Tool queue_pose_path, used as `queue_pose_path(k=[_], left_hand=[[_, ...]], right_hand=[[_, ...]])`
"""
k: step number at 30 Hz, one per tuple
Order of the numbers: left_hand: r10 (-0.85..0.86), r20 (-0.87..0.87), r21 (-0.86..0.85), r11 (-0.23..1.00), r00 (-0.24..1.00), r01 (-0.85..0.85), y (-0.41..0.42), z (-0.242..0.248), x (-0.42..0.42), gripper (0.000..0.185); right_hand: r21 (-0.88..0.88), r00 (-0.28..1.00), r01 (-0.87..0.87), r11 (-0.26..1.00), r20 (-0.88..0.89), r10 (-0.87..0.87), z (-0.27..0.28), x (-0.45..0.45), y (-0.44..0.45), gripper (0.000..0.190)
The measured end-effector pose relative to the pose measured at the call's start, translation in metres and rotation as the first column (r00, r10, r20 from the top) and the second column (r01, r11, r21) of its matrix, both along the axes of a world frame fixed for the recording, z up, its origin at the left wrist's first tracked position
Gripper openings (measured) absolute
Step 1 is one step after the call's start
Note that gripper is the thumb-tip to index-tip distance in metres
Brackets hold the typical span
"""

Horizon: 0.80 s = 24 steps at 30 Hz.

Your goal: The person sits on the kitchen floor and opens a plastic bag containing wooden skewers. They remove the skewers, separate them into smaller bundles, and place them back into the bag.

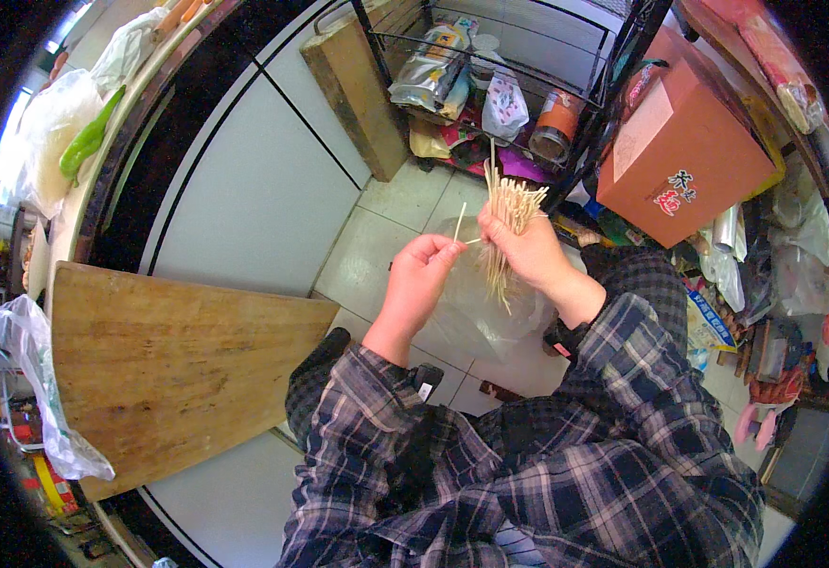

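Observation:
A bundle of thin pale dry stalks is gripped in my right hand, with the cut ends up and the thin ends hanging down. To its left, my left hand pinches one pale stalk between thumb and fingertips. That stalk seems bent at the pinch, one part pointing up and a short part reaching towards the bundle. Beneath both hands a translucent plastic bag lies over the floor tiles; what it holds I cannot tell.
A wooden board leans at the left by the counter, where a green pepper lies. Ahead stands a black wire rack with packets and a jar. An orange cardboard box is at the right, above plastic bags.

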<state>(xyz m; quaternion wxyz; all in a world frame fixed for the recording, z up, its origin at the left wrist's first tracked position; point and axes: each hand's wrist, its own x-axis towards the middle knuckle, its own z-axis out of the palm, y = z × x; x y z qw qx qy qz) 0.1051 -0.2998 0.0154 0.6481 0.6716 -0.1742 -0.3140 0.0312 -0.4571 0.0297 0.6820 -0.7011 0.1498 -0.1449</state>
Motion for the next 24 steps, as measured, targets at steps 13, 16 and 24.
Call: queue_pose_path(k=[13,16,24], left_hand=[[-0.098,-0.019,-0.005,0.995,0.995,0.098,-0.005,-0.008,-0.001,0.01],[-0.081,0.053,0.023,0.997,0.995,0.08,-0.006,-0.005,-0.003,0.011],[-0.027,-0.083,0.15,0.988,0.996,0.039,0.018,-0.004,0.004,0.01]], right_hand=[[0.004,0.995,-0.097,0.995,0.017,0.097,-0.004,0.0,0.011,0.012],[-0.079,0.998,-0.063,0.995,0.012,0.064,0.0,0.0,0.002,0.012],[0.734,0.91,0.058,0.677,0.24,-0.338,0.022,0.003,-0.049,0.015]])
